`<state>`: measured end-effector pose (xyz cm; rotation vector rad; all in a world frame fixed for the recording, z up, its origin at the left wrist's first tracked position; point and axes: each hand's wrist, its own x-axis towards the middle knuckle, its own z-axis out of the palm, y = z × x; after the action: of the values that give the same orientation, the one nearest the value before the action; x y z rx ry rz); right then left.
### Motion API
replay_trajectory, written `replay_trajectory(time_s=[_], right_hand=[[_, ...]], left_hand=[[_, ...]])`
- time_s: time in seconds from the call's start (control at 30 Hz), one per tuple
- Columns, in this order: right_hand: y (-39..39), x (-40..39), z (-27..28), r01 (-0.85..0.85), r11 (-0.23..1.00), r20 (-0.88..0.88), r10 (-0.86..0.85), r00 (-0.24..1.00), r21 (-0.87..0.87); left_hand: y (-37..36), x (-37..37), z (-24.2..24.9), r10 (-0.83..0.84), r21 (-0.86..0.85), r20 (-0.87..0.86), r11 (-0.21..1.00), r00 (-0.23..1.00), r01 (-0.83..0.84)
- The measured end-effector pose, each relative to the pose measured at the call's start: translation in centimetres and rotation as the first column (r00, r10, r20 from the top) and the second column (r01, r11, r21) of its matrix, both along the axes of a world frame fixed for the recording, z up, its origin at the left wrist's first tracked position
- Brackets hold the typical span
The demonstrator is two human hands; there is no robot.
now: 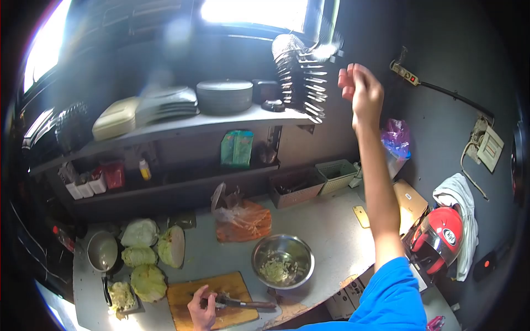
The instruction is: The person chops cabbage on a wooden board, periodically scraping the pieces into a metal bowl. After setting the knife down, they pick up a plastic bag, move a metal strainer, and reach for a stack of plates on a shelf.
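Observation:
My left hand [202, 310] is over the wooden cutting board [179, 298], its fingers curled in; whatever they may hold is hidden. Beside it lies a knife [255, 304], its dark handle pointing right and its blade end near my fingers. Bits of chopped cabbage [219, 298] surround the blade. My right hand [363, 94] is raised high, with fingers loosely bent, apart and nothing seen in them. To its left, near but not touching, stand tall stacks of dishes [287, 71] on the shelf. A steel bowl [306, 254] with chopped cabbage [279, 270] sits right of the board.
Cabbage heads [148, 282] and a saucepan [102, 251] stand at left. A bag of carrots [243, 220] lies behind the bowl. Plates [224, 96] line the shelf [221, 120]. Baskets [298, 190] and a phone [361, 217] are at right, with a red helmet [444, 226] beyond.

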<state>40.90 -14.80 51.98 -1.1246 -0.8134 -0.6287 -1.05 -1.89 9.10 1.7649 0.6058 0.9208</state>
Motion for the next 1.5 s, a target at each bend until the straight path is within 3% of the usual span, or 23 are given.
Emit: replay_trajectory(time_s=[0.07,0.1,0.2,0.27,0.3,0.37,0.4,0.43,0.47,0.5,0.53,0.57,0.6,0.63,0.7,0.73,0.9,1.07,1.2,1.3,1.37,1.43,1.5], right_hand=[[-0.2,-5.9,-7.2,-0.160,0.986,-0.137,0.152,0.979,-0.047],[-0.3,-8.7,-11.2,-0.218,0.965,-0.165,0.194,0.967,-0.144],[2.4,-17.5,-24.0,-0.440,0.895,-0.437,0.369,0.821,-0.071],[5.0,-23.4,-30.4,-0.632,0.770,-0.642,0.439,0.628,-0.091],[6.5,-26.3,-32.8,-0.746,0.666,-0.751,0.480,0.453,-0.024],[9.5,-31.9,-36.5,-0.880,0.475,-0.875,0.431,0.221,0.012],[10.6,-34.8,-38.1,-0.944,0.321,-0.884,0.459,0.085,0.076],[11.5,-37.9,-38.8,-0.976,0.170,-0.908,0.416,-0.051,0.133],[12.5,-41.0,-40.2,-0.982,0.019,-0.885,0.436,-0.162,0.189],[13.1,-44.4,-41.3,-0.975,-0.100,-0.862,0.455,-0.221,0.197],[13.7,-47.3,-42.6,-0.924,-0.282,-0.822,0.439,-0.363,0.257],[14.4,-50.2,-41.2,-0.903,-0.379,-0.921,0.239,-0.308,0.204],[14.3,-53.7,-41.6,-0.876,-0.437,-0.925,0.207,-0.320,0.205],[14.4,-56.9,-41.8,-0.798,-0.549,-0.914,0.142,-0.380,0.247],[13.4,-63.2,-42.4,-0.684,-0.713,-0.916,0.155,-0.370,0.156],[12.6,-65.5,-42.0,-0.609,-0.780,-0.909,0.142,-0.392,0.141],[6.7,-73.5,-41.4,-0.369,-0.903,-0.871,-0.012,-0.491,0.221],[4.7,-73.9,-41.7,-0.222,-0.951,-0.873,-0.085,-0.481,0.215],[6.6,-72.5,-41.3,-0.254,-0.963,-0.890,0.034,-0.455,0.093],[7.6,-71.4,-40.7,-0.278,-0.953,-0.888,0.017,-0.459,0.125],[8.3,-70.7,-40.6,-0.340,-0.938,-0.880,0.107,-0.463,0.065],[8.8,-70.2,-40.2,-0.366,-0.924,-0.884,0.078,-0.461,0.109],[9.0,-69.7,-39.8,-0.395,-0.914,-0.885,0.110,-0.453,0.088]], left_hand=[[0.1,0.1,0.2,-0.006,-0.190,0.079,0.982,0.997,0.021],[0.4,-0.1,-0.2,-0.067,-0.163,0.078,0.983,0.995,0.079],[-0.5,-0.7,1.2,-0.146,-0.312,0.058,0.937,0.988,0.156],[-1.0,-1.7,-0.4,-0.212,-0.397,0.054,0.892,0.976,0.216],[-1.3,-2.3,-0.5,-0.230,-0.453,0.047,0.863,0.972,0.225],[-2.0,-3.8,-4.1,-0.224,-0.500,0.044,0.839,0.974,0.215],[-2.5,-5.6,-5.0,-0.224,-0.486,-0.265,0.871,0.938,0.071],[-2.6,-7.1,-5.9,-0.213,-0.432,-0.545,0.900,0.811,-0.054],[-3.7,-7.7,-8.5,-0.042,-0.380,0.049,0.923,0.998,0.057],[-3.6,-9.3,-9.4,-0.105,-0.373,-0.066,0.925,0.992,0.073],[-3.9,-10.5,-10.2,-0.017,-0.523,-0.047,0.853,0.999,-0.010],[-3.9,-11.3,-10.0,0.079,-0.655,-0.038,0.751,0.996,-0.085],[-3.9,-12.4,-8.8,0.177,-0.551,-0.047,0.816,0.983,-0.174],[-3.7,-13.6,-8.7,0.273,-0.607,-0.065,0.752,0.960,-0.255],[-3.4,-15.2,-6.7,0.390,-0.619,-0.159,0.676,0.907,-0.400],[-3.5,-15.7,-7.2,0.453,-0.623,-0.064,0.678,0.889,-0.391],[-1.9,-15.3,-7.2,0.432,-0.546,0.030,0.762,0.901,-0.348],[0.9,-13.8,-6.8,0.306,-0.494,-0.007,0.827,0.952,-0.269],[1.6,-12.9,-5.4,0.242,-0.490,-0.012,0.844,0.970,-0.216],[1.1,-13.2,-5.5,0.249,-0.504,0.017,0.839,0.968,-0.207],[1.0,-14.2,-5.6,0.187,-0.528,-0.027,0.831,0.982,-0.172],[0.2,-15.9,-5.5,0.264,-0.568,0.064,0.803,0.963,-0.182],[-0.5,-17.8,-6.5,0.348,-0.501,0.035,0.817,0.937,-0.285]])
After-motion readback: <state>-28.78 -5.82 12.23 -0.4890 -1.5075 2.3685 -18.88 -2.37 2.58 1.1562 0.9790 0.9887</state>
